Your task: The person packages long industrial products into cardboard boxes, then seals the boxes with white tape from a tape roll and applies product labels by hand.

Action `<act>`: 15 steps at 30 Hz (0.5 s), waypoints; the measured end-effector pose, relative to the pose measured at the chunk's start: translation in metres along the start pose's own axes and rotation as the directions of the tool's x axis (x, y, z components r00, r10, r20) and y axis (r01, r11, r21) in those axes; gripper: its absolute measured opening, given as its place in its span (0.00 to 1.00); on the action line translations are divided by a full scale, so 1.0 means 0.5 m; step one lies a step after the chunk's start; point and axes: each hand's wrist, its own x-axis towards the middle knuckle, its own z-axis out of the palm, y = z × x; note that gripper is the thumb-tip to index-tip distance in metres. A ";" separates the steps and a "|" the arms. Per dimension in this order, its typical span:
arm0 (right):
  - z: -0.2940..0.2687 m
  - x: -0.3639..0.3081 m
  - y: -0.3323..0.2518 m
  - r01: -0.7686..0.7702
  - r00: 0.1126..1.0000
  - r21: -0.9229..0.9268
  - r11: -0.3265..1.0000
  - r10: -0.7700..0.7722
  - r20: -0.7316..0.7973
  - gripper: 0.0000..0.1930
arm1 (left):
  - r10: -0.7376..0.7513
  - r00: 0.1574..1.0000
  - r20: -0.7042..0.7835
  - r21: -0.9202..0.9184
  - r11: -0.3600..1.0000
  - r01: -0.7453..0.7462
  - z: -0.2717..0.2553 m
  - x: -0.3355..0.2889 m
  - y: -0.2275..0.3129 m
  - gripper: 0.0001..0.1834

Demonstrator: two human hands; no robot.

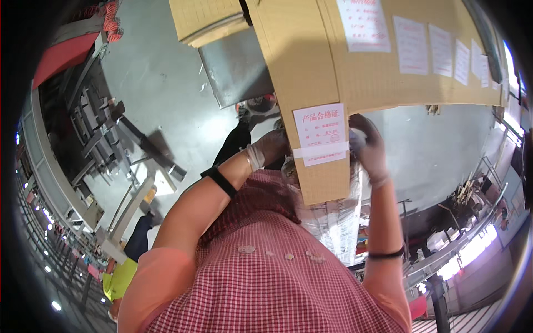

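Note:
A long cardboard carton (327, 186) runs away from my body, its narrow end close to my apron. A white label with red print (321, 133) lies on that end, with a pale strip of tape across it. My left hand (271, 149), in a thin translucent glove, is against the carton's left edge; its fingertips are hidden there. At the right edge my right hand (371, 150), also gloved, has its fingers curled around the side. A small bluish-grey patch shows by those fingers, too unclear to name. Below the carton's end is a whitish printed wrapping (333, 227).
A wide cardboard piece (422, 89) with several white labels in a row extends to the right. Another cardboard stack (214, 22) lies on a grey metal surface (233, 66). Metal frames (133, 133) stand at left. A person in a yellow-green top (119, 280) is at lower left.

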 end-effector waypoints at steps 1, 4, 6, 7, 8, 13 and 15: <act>0.032 -0.039 -0.036 0.099 0.987 0.049 0.994 -0.091 -0.135 0.32 | -0.114 0.993 -0.025 0.076 0.990 0.116 -0.012 -0.012 0.000 0.20; 0.127 -0.134 -0.162 0.270 0.927 -0.572 0.775 -0.370 -0.065 0.45 | -0.680 0.727 0.098 -0.776 0.405 0.484 -0.043 -0.021 0.053 0.17; 0.143 -0.137 -0.145 0.211 0.944 -0.575 0.790 -0.317 -0.090 0.50 | -0.701 0.684 -0.202 -0.617 0.633 0.468 -0.089 -0.041 0.115 0.16; 0.137 -0.138 -0.139 0.192 0.943 -0.618 0.762 -0.318 -0.100 0.51 | -0.688 0.677 -0.259 -0.476 0.701 0.530 -0.117 -0.063 0.129 0.14; 0.130 -0.136 -0.136 0.171 0.941 -0.660 0.732 -0.319 -0.110 0.52 | -0.693 0.689 -0.214 -0.244 0.721 0.649 -0.144 -0.087 0.145 0.12; 0.118 -0.140 -0.138 0.210 0.957 -0.484 0.850 -0.281 -0.078 0.54 | -0.243 0.923 -0.298 0.134 0.947 0.292 -0.091 0.014 0.346 0.12; 0.088 -0.150 -0.159 0.331 0.907 -0.474 0.816 -0.413 -0.078 0.52 | -0.255 0.919 -0.301 0.110 0.948 0.299 -0.062 0.027 0.305 0.13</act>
